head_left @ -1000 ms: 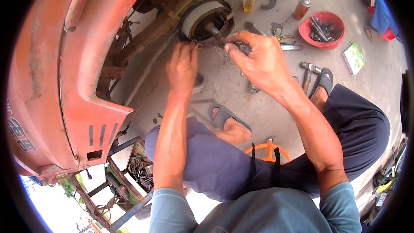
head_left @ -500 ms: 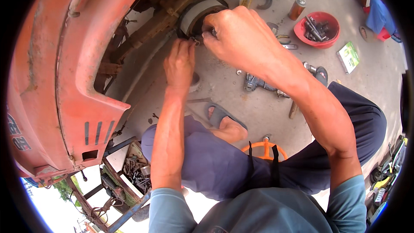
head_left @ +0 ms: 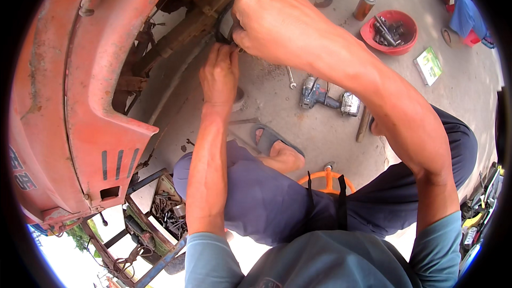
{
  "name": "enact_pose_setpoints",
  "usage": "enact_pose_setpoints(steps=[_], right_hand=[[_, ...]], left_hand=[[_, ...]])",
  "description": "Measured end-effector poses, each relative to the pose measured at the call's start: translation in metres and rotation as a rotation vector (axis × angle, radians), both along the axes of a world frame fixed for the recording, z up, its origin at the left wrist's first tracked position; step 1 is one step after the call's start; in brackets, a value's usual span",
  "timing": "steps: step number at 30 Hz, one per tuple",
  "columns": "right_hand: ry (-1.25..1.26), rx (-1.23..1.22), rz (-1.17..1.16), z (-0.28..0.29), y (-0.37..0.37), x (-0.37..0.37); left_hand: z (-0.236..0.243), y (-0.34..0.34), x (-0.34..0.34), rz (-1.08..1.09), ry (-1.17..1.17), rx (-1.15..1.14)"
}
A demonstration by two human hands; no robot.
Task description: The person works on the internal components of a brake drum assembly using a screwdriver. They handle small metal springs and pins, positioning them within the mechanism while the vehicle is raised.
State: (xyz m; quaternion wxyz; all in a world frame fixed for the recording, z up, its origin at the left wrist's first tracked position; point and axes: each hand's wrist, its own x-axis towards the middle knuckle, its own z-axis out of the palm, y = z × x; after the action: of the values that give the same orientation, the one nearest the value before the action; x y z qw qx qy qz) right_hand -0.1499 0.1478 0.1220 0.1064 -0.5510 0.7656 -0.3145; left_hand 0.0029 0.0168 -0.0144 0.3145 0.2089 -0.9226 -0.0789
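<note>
My right hand is closed in a fist at the round wheel drum on the end of the rusty axle. It covers most of the drum, and whatever sits in its fingers is hidden. Just below, my left hand has its fingers bent together at the drum's lower edge, close to the right hand. Its fingertips pinch at something too small and covered to name. The orange-red vehicle body panel rises to the left of both hands.
A cordless power tool and a wrench lie on the ground. Farther right are a red bowl of metal parts, a can and a green-white box. A tool tray stands lower left. Another person sits far right.
My right hand has moved left and slightly up, now covering the drum that showed before. The left hand has barely shifted. More of the power tool and the wrench now show.
</note>
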Motion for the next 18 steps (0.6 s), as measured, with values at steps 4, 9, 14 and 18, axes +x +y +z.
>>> enact_pose_setpoints(steps=[4,9,14,18], right_hand=[[0.018,-0.026,0.005,-0.001,-0.002,-0.002],[-0.007,-0.004,0.01,0.004,-0.005,-0.002],[-0.057,0.101,0.033,0.018,-0.009,-0.001],[-0.086,0.144,0.072,0.024,-0.02,0.007]], left_hand=[[0.001,0.0,0.0,0.004,-0.005,0.012],[0.001,0.0,0.001,0.01,-0.011,0.019],[0.001,0.001,0.001,0.029,-0.039,0.027],[-0.007,-0.007,0.004,0.03,-0.075,-0.008]])
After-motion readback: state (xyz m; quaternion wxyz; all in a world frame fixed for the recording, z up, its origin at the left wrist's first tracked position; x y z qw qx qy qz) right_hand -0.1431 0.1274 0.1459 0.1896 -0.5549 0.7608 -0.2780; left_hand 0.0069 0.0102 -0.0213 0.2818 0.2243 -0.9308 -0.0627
